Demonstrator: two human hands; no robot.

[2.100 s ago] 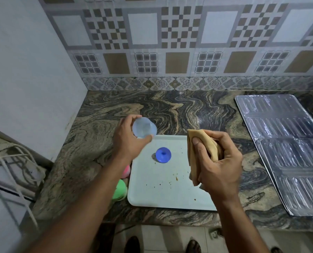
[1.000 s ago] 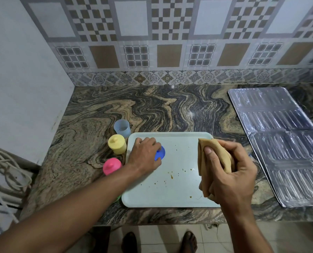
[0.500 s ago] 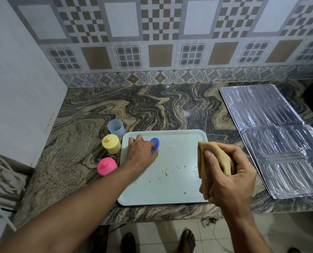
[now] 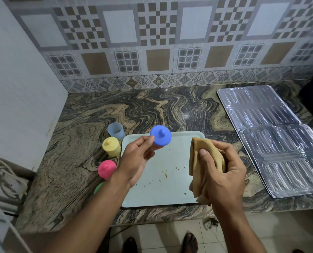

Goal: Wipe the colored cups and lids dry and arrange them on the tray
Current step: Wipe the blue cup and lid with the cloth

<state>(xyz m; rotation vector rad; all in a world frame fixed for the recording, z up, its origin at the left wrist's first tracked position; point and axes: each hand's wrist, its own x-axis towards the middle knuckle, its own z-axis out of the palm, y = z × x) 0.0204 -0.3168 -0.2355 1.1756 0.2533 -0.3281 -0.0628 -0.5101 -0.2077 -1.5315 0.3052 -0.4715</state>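
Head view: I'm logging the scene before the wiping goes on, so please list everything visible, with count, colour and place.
blue lid: 1, blue, held above the tray's far edge
tray: 1, pale, crumb-specked, counter front
clear cup: 1, bluish, left of tray, farthest
yellow cup: 1, lidded, left of tray
pink cup: 1, lidded, left of tray
green cup: 1, mostly hidden by arm
cloth: 1, tan, bunched
foil sheet: 1, silver, right
counter: 1, marbled
left hand: pinching lid
right hand: gripping cloth
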